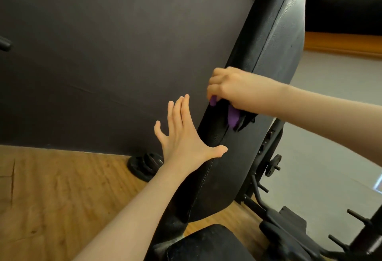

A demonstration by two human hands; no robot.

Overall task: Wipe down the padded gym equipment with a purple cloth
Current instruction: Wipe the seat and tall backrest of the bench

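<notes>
A black padded backrest (268, 58) of a gym bench stands steeply inclined through the middle of the view. My right hand (229, 87) grips a bunched purple cloth (233, 116) against the pad's left edge, about halfway up; only small purple bits show under my fingers and wrist. My left hand (182, 134) is held out with fingers straight and spread, just left of the pad, its thumb lying on the pad's stitched edge. The black seat pad (206, 244) shows at the bottom.
A dark wall (103, 53) stands close behind the bench on the left. Black weight plates (144, 165) lie on the wooden floor (51, 198) by the wall. The bench's black metal frame with pegs (289, 225) spreads to the lower right over grey floor.
</notes>
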